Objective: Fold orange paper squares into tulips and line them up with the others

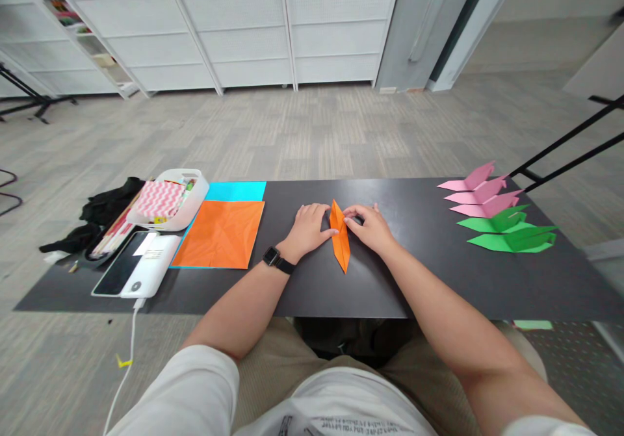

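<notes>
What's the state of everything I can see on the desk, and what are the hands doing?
Orange strip: folded, long and pointed.
Left hand: spread, thumb at the strip.
Right hand: fingertips at the strip's other side.
Orange sheet: unfolded, flat, lightly creased.
Blue paper: flat, partly covered.
Basket: open, filled.
Pink figures: three, folded.
Green figures: folded.
Cable: plugged into the white device.

dark table (361, 296); orange folded paper (340, 240); blue sheet (238, 191); pink figures (482, 193); green figures (517, 240)
</notes>
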Motion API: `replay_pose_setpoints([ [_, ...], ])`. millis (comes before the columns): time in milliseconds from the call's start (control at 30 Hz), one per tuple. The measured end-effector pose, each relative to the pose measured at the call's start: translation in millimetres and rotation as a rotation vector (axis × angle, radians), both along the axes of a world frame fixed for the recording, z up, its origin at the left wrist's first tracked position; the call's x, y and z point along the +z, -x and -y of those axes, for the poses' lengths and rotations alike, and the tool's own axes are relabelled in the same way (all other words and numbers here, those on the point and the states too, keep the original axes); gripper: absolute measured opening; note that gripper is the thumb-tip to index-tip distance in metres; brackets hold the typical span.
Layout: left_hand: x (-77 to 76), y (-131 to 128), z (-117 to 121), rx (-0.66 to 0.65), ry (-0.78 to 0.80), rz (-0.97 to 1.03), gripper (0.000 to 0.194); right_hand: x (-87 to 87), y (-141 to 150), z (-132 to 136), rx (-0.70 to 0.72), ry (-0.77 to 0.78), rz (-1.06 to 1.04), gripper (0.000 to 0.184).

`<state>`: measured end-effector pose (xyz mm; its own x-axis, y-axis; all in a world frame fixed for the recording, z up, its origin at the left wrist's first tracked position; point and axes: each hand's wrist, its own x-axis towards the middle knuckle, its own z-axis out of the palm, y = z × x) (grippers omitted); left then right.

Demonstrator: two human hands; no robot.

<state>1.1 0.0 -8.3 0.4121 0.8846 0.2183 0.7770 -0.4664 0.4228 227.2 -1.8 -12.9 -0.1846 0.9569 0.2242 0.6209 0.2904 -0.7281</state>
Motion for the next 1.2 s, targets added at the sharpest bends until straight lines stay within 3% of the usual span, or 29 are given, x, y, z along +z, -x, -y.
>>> replay_pose_setpoints([
  [333,1.0,-0.2,-1.1,-0.009,0.012,0.001,0.056,-0.6,2.7,-6.0,-0.020,0.000,-0.065,0.015],
  [633,1.4,-1.0,0.0,0.006,0.001,0.037,0.055,-1.8,1.6,-7.3,-0.056,-0.113,0.065,0.025],
  [900,4.3,0.9,3.7,-0.090,-0.035,0.021,0.022,8.8,-19.0,3.0,0.235,-0.222,0.244,0.020],
  [1200,13.7,6.2,0.0,-0.242,-0.039,-0.003,0.017,4.6,-23.2,2.1,0.325,-0.184,0.326,0.021],
])
